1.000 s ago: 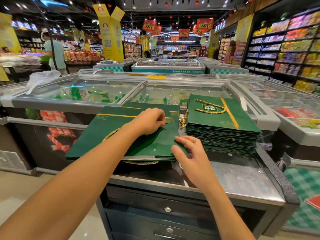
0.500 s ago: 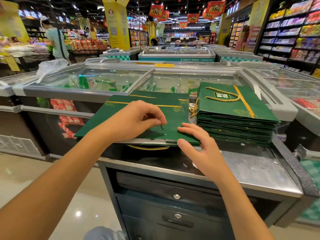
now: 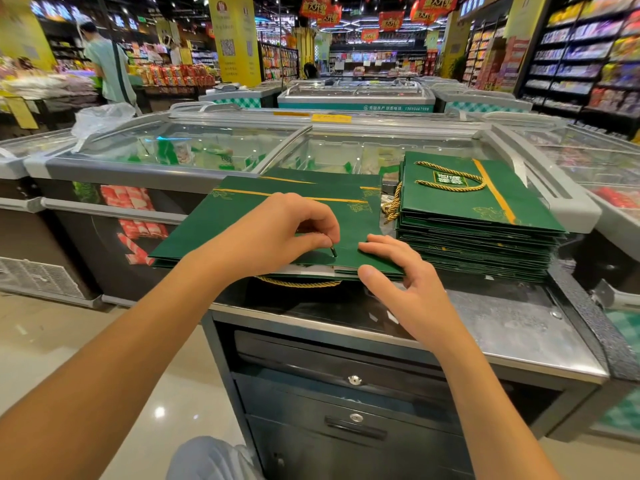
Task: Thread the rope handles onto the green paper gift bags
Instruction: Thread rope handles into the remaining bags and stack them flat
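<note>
The left hand (image 3: 277, 233) covers the middle of the top green paper gift bag (image 3: 214, 230) and hides all of the rope it pinches except a short dark rope tip (image 3: 333, 251); whether that tip sits in a hole cannot be told. Of the gold rope handle (image 3: 299, 282) under the bag, only a loop shows past the near edge. The stack of bags (image 3: 478, 244) shows edges only below its top bag, whose white label (image 3: 450, 178) is too small to read. Both forearms are cut off by the lower edge, and glare blurs the goods under the freezer lid (image 3: 180, 147)
</note>
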